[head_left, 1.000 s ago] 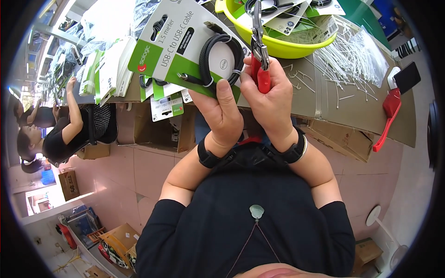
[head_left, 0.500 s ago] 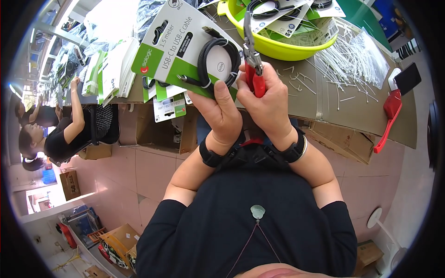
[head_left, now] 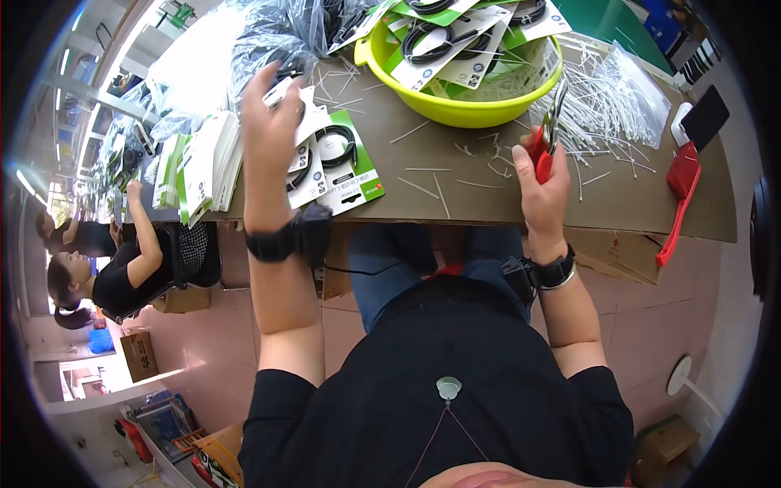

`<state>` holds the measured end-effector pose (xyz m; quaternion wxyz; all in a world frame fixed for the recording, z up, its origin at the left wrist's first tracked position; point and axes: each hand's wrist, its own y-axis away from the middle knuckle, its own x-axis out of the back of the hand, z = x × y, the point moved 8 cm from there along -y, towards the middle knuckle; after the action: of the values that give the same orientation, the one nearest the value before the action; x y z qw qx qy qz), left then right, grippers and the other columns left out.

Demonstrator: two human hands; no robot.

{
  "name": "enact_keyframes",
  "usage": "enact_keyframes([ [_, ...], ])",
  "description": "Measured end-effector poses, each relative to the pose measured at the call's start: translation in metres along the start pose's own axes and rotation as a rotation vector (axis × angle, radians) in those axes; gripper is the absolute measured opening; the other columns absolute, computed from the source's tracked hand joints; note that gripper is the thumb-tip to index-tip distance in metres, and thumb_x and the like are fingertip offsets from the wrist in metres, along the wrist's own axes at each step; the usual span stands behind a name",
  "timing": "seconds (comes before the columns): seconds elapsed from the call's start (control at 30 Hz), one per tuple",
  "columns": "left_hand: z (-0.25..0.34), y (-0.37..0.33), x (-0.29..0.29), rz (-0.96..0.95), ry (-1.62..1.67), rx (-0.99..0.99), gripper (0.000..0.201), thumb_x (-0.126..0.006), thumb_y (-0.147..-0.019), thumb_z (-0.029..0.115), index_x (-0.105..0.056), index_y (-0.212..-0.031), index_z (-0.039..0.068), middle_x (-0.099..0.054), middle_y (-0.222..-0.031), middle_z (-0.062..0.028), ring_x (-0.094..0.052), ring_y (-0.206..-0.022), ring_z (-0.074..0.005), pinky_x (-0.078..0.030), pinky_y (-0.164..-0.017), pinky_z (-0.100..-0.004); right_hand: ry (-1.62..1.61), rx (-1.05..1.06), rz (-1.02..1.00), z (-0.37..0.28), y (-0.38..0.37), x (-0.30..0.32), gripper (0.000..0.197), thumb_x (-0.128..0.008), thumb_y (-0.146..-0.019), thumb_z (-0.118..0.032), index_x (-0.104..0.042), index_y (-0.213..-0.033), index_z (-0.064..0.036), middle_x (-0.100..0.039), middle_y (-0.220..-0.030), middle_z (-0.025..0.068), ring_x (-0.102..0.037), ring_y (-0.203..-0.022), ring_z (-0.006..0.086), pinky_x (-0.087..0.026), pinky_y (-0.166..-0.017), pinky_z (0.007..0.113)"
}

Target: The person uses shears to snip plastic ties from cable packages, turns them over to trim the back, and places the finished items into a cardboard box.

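My left hand (head_left: 272, 142) is raised over the left part of the table with its fingers apart; I see nothing held in it. Just to its right lie overlapping green-and-white cards (head_left: 350, 193), each with a coiled black cable (head_left: 335, 146) on it. My right hand (head_left: 543, 195) is closed around the red handles of a pair of cutting pliers (head_left: 543, 156), whose metal jaws point up and away. The pliers are in front of the right rim of a yellow-green basin (head_left: 455, 112) piled with more carded cables (head_left: 429, 45).
White cable ties (head_left: 598, 106) lie heaped beside a clear plastic bag (head_left: 639, 98), with several loose ones about the table (head_left: 488, 203). Far right is a red-handled tool (head_left: 683, 187). Stacked cards (head_left: 213, 167) and plastic-wrapped bundles (head_left: 277, 37) stand left, near a seated person (head_left: 122, 276).
The carded cable has left my left hand, which has moved left and opened. My right hand has carried the pliers right and lower, away from the card.
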<state>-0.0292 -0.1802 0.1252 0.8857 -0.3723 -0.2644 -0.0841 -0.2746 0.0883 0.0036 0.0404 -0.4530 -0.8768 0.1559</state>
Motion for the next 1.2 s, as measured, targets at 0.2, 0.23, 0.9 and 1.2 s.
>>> enact_keyframes([
  [0.2,0.057,-0.064,-0.166,-0.627,-0.061,0.146,0.057,-0.061,-0.087,0.045,-0.057,-0.115,-0.004,-0.066,-0.096,-0.0123,-0.063,-0.085,-0.0179,-0.049,-0.076,-0.0266,-0.012,0.059,0.022,0.019,0.005,0.007,0.037,-0.061,-0.089,-0.004,-0.049,-0.123,0.0034,-0.059,-0.106,0.0049,-0.056,-0.096,0.0107,-0.045,-0.086,0.024],
  [0.23,0.054,-0.061,-0.182,-0.677,0.127,0.407,0.053,-0.06,-0.087,0.046,-0.058,-0.11,-0.002,-0.066,-0.092,-0.0103,-0.063,-0.082,-0.0162,-0.049,-0.072,-0.0243,0.025,0.075,0.012,0.021,0.005,0.006,0.038,-0.061,-0.089,-0.003,-0.049,-0.124,0.0035,-0.059,-0.107,0.0054,-0.056,-0.096,0.0109,-0.046,-0.086,0.024],
  [0.9,0.069,0.073,-0.115,-0.844,2.075,0.916,0.049,-0.047,-0.095,0.038,-0.046,-0.118,-0.005,-0.056,-0.094,-0.0121,-0.055,-0.072,-0.0182,-0.048,-0.069,-0.0318,0.163,0.161,-0.175,-0.031,0.014,0.001,0.045,-0.064,-0.086,-0.006,-0.048,-0.127,0.002,-0.06,-0.109,0.0098,-0.057,-0.1,0.0167,-0.045,-0.09,0.029],
  [1.2,0.066,0.148,-0.099,-0.693,2.2,1.042,0.071,-0.044,-0.095,0.046,-0.027,-0.139,-0.008,-0.052,-0.117,-0.0254,-0.06,-0.093,-0.0331,-0.052,-0.08,-0.0396,0.81,0.451,-0.504,-0.103,0.014,-0.026,0.058,-0.071,-0.068,-0.004,-0.054,-0.123,-0.0068,-0.059,-0.11,0.0112,-0.055,-0.1,0.03,-0.043,-0.089,0.039],
])
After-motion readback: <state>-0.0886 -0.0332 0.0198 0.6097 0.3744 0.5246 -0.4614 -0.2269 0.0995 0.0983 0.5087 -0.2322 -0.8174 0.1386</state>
